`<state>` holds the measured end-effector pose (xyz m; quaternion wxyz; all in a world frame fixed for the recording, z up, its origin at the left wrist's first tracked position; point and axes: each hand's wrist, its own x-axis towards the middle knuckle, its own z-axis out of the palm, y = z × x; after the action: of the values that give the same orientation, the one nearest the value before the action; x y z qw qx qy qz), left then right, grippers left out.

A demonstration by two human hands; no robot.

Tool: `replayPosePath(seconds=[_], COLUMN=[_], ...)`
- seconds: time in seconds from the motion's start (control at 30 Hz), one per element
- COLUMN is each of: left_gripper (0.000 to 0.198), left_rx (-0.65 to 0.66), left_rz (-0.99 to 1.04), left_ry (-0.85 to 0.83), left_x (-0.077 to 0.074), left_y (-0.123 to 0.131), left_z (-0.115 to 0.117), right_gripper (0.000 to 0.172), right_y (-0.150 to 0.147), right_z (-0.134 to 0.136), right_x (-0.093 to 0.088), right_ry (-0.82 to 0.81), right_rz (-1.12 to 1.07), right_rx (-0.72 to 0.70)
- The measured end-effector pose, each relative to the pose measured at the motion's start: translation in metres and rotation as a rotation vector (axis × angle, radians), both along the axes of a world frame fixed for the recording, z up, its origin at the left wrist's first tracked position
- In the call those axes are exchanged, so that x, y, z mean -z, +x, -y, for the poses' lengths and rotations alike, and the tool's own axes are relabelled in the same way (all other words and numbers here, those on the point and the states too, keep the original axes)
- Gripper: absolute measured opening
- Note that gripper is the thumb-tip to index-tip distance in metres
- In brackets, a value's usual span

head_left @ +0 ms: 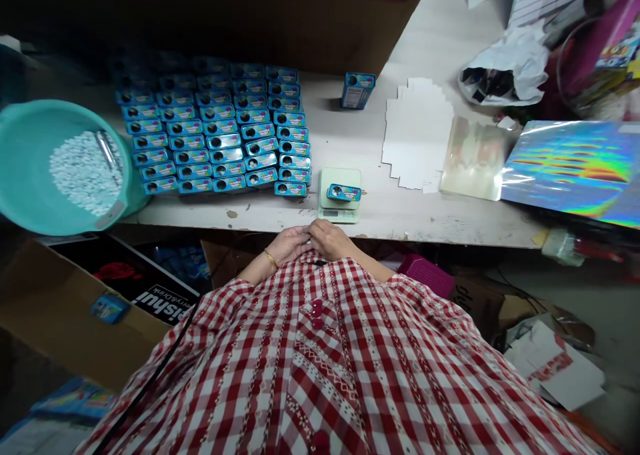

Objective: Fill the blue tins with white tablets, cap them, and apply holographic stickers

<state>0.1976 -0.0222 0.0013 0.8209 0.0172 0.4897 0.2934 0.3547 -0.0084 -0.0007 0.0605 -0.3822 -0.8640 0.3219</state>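
My left hand (291, 243) and my right hand (331, 239) meet at the table's front edge, close to my checked shirt. The fingers of both are bent and pressed together at the tips. A speck of white shows between them, too small to name. Just beyond my right hand sits a pale green kitchen scale (327, 177), its display towards me. On it stands one small blue candy tin (351, 194) with a dark and white round patch on top. To the left, several rows of similar blue tins (225, 140) stand packed together.
At the left, a turquoise basin (30, 195) holds small white pieces and a metal tool (107, 154). A large cardboard box (300, 15) overhangs the back. One blue tin (357, 91) stands apart near cut white card (419, 135). A shiny sheet (575, 172) lies right.
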Motion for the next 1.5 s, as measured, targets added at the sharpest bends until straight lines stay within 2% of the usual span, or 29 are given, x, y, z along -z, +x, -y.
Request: replayPosePath(seconds=[0.1, 0.2, 0.3, 0.43, 0.53, 0.7, 0.77, 0.87, 0.97, 1.17, 1.3, 1.4, 1.5], left_gripper=[0.016, 0.014, 0.011, 0.011, 0.013, 0.015, 0.017, 0.017, 0.015, 0.022, 0.023, 0.021, 0.019], left_rx=[0.011, -0.001, -0.041, -0.060, -0.092, -0.216, -0.261, -0.297, -0.325, -0.379, -0.424, -0.450, -0.499], left_rz=[-0.018, -0.031, -0.055, -0.106, -0.131, -0.169, -0.193, -0.222, -0.235, -0.255, -0.272, -0.281, -0.284], left_ry=[0.013, 0.028, 0.047, 0.053, 0.039, -0.049, -0.087, -0.126, -0.140, -0.172, -0.178, -0.189, -0.173], left_x=[-0.005, -0.011, -0.016, -0.019, -0.017, -0.007, -0.003, 0.001, 0.002, 0.003, 0.005, 0.005, 0.005], left_y=[0.010, 0.018, 0.023, 0.020, 0.012, -0.008, -0.014, -0.019, -0.021, -0.030, -0.039, -0.045, -0.050], left_z=[-0.007, -0.015, -0.024, -0.033, -0.031, -0.017, -0.013, -0.010, -0.011, -0.015, -0.014, -0.016, -0.018], right_gripper=[0.016, 0.016, 0.016, 0.014, 0.014, 0.020, 0.030, 0.050, 0.057, 0.061, 0.043, 0.037, 0.039], right_y=[0.009, 0.019, 0.029, 0.042, 0.057, 0.093, 0.104, 0.108, 0.102, 0.083, 0.075, 0.070, 0.058], right_z=[-0.001, -0.008, -0.025, -0.051, -0.057, -0.044, -0.042, -0.046, -0.056, -0.067, -0.074, -0.103, -0.159], right_x=[0.000, -0.009, -0.021, -0.024, -0.020, -0.013, -0.008, -0.002, 0.001, 0.008, 0.008, 0.005, 0.006], right_ry=[0.025, 0.030, 0.097, 0.223, 0.252, 0.260, 0.227, 0.174, 0.138, 0.101, 0.089, 0.127, 0.198], right_rz=[-0.074, -0.229, -0.366, -0.366, -0.342, -0.343, -0.318, -0.218, -0.096, 0.056, 0.132, 0.130, 0.108], right_rx=[0.074, 0.170, 0.283, 0.417, 0.484, 0.735, 0.780, 0.711, 0.594, 0.458, 0.379, 0.374, 0.431])
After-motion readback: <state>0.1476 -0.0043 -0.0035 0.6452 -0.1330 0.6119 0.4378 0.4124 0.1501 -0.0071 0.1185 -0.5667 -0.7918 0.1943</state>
